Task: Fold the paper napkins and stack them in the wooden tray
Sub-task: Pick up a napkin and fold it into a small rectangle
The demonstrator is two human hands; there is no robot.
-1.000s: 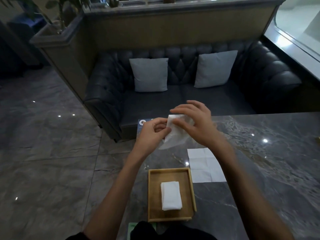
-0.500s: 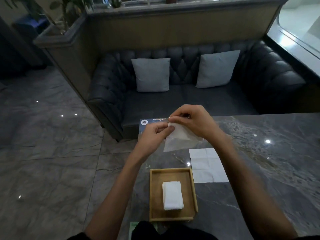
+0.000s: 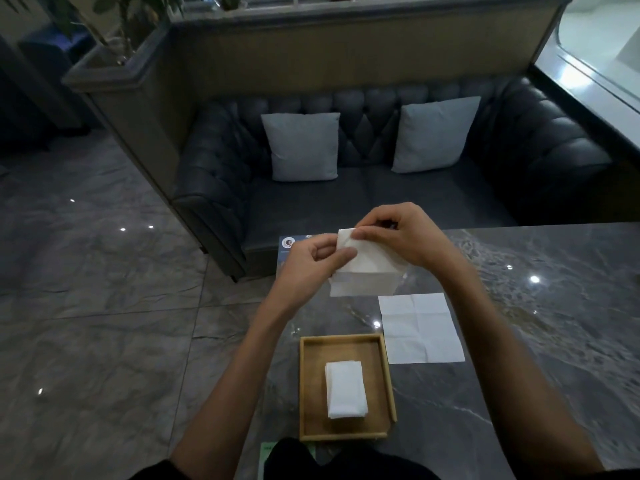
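Since half a second ago, both hands have drawn the napkin (image 3: 363, 271) into a neater half-fold, edges hanging straighter. Left hand (image 3: 311, 263) pinches its left edge between thumb and fingers; right hand (image 3: 398, 237) is closed on the top corner. Below the hands, toward the body, the wooden tray (image 3: 306, 386) holds a small folded stack (image 3: 346, 389). One flat napkin (image 3: 420, 329) below the right hand remains unfolded, so I judge the task partway done.

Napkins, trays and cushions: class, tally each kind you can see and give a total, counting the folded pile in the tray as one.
Napkins: 3, held napkin, flat napkin, folded pile
Wooden tray: 1
Cushions: 2, left cushion, right cushion
Total: 6
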